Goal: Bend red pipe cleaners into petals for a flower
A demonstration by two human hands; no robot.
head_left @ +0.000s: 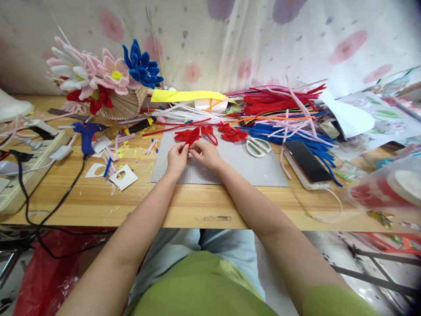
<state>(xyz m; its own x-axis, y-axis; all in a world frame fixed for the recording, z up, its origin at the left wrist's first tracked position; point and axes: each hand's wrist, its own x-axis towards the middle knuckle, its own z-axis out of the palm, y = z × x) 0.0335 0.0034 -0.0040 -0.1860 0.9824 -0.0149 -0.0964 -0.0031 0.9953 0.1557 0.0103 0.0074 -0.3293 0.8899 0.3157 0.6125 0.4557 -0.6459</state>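
Over the grey cutting mat (263,169), my left hand (176,159) and my right hand (207,156) meet at the lower end of a red pipe-cleaner petal (193,136). Both are closed, with fingertips pinched on the petal's base; the petal points up and slightly right. Just beyond my hands lie more red pipe-cleaner petals (232,133), some partly hidden behind my fingers. A pair of scissors with pale green and white handles (258,147) rests on the mat to the right, its blades covered by the red pieces.
Pipe-cleaner bundles (272,103) in red, pink, white and blue pile up behind the mat. A phone (307,161) lies at right, near a plastic-covered cup (388,188). At left are a blue glue gun (87,134), a power strip (33,171), paper scraps (123,177) and fuzzy flowers (108,72).
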